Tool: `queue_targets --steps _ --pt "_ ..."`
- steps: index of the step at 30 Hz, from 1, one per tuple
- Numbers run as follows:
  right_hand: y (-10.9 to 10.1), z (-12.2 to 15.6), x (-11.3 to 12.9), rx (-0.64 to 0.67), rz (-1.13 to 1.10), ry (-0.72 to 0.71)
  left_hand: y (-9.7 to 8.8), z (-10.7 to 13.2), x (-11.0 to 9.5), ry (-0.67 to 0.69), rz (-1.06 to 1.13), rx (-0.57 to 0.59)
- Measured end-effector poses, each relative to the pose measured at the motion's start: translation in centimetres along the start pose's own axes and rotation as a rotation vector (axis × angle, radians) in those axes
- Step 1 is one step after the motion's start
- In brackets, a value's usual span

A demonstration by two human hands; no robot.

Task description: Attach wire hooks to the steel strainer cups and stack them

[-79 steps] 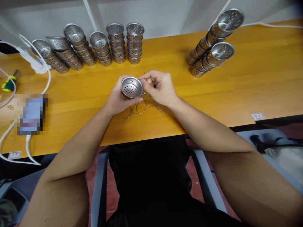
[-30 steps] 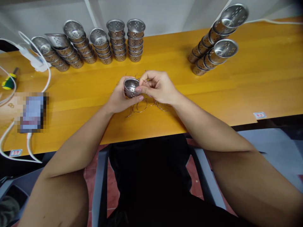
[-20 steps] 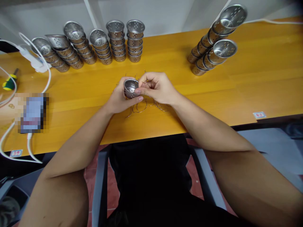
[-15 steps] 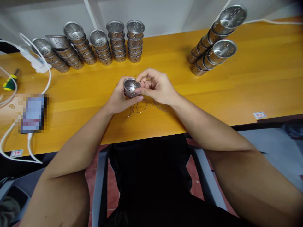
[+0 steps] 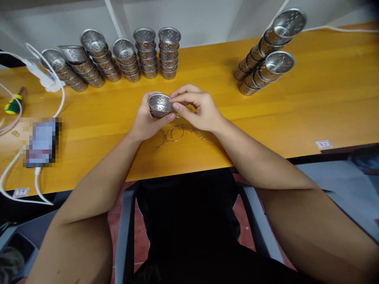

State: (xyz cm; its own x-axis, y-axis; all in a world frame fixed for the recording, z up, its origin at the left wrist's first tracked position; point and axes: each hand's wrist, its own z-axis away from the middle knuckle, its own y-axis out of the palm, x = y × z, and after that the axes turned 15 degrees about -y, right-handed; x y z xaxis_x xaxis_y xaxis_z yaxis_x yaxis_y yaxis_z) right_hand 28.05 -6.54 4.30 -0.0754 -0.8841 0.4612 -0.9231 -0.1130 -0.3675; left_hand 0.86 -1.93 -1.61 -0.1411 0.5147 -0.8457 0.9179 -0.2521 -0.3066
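Note:
My left hand (image 5: 144,122) is wrapped around a small perforated metal cup (image 5: 160,109), its mouth tilted up toward me. At the cup's right rim is my right hand (image 5: 198,106), fingers stretched out and thumb apart from them; the fingertips are at or very near the rim, and I see nothing held between them. Below both hands several thin wire rings (image 5: 183,132) lie on the wooden table (image 5: 260,122), partly hidden by my right hand.
Several stacks of similar perforated cups (image 5: 145,53) line the back left. Two leaning stacks (image 5: 260,77) stand at the back right. On the left are a phone (image 5: 43,142), white cables (image 5: 62,96) and a yellow-green screwdriver (image 5: 13,104). Number labels (image 5: 323,144) mark the front edge.
The cup has shifted slightly left and up in my left hand, showing more of its inside. My right fingers have loosened from a pinch at the rim and straightened.

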Motion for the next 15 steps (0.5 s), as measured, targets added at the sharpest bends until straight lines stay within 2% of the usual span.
queue_targets --steps 5,10,15 --pt "0.1 0.0 0.1 0.016 0.034 -0.048 -0.3 -0.2 0.6 0.101 -0.044 -0.020" --pt "-0.4 -0.1 0.7 0.093 0.082 -0.020 -0.3 0.1 0.0 0.015 -0.109 -0.011" --pt "-0.3 0.1 0.8 0.181 0.063 0.006 0.0 0.3 -0.9 0.049 -0.113 0.008"
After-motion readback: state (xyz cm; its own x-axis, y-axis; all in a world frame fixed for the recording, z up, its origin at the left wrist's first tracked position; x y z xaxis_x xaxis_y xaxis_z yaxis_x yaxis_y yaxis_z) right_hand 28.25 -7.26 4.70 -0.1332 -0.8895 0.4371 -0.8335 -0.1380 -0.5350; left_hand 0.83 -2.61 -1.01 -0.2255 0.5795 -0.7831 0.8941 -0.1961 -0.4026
